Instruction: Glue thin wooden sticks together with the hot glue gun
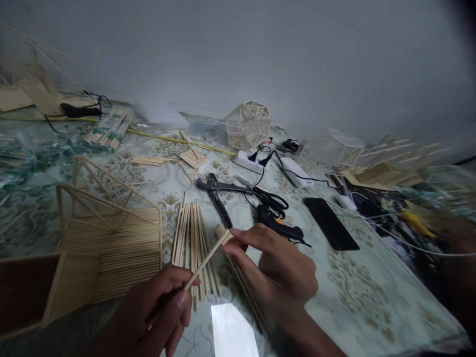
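Between my two hands a thin wooden stick (207, 259) slants up to the right. My left hand (163, 305) pinches its lower end between thumb and fingers. At the upper end, the thumb and forefinger of my right hand (275, 267) are closed on it. Behind the stick, a loose bundle of wooden sticks (189, 233) lies on the patterned tablecloth (357, 292). More sticks (245, 290) lie partly hidden under my right hand. To the left stands a model of glued sticks (122, 253), with a slatted base and a triangular frame. A white paper piece (234, 329) lies in front.
Beyond my hands are black pliers (219, 191), scissors (273, 201), a glue gun (278, 225) and a dark phone (330, 223). A power strip (251, 161) with plugs sits near a stick polyhedron (248, 124). Packed sticks (110, 128) lie at the back left, cables at the right.
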Motion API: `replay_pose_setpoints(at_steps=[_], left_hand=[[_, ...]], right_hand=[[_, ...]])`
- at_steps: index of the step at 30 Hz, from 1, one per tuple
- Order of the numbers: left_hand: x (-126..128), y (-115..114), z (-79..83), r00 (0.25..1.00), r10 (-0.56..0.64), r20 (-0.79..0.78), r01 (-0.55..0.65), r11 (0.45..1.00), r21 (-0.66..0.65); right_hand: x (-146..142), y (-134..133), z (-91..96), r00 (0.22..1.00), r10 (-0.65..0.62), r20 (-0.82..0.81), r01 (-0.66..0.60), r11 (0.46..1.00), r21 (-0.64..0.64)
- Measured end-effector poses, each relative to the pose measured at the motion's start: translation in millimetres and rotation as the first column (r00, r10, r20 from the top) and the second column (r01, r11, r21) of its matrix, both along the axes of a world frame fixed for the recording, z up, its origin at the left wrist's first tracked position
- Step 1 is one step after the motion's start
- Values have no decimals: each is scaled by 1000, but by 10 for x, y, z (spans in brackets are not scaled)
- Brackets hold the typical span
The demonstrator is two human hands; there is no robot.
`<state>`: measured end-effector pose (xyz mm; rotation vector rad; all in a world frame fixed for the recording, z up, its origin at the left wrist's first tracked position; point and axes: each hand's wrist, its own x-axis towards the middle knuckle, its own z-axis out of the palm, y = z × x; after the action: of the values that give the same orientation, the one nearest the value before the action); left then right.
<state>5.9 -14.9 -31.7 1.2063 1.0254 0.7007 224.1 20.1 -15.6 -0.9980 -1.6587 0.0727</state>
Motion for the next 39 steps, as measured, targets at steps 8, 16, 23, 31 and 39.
replay_pose_setpoints(at_steps=[8,16,23,31,39], left_hand=[[-10,0,15,1000,11,-6,-11,1000,2],[-16,-5,-23,1000,19,21,-18,1000,-18],[-12,8,5,1000,13,3,-13,1000,18],[-13,4,-10,1000,22,-21,-21,1000,22],[-24,21,10,999,13,-34,-12,1000,18]], right_hand=[[-6,-2,-42,999,-12,-48,11,1000,-10],[2,2,-55,999,-35,-33,35,999,5],[-5,8,-21,999,-17,-35,19,999,32],[15,4,-30,999,19,-35,-19,1000,4],[182,118,78,935,224,-276,-301,912,-278]])
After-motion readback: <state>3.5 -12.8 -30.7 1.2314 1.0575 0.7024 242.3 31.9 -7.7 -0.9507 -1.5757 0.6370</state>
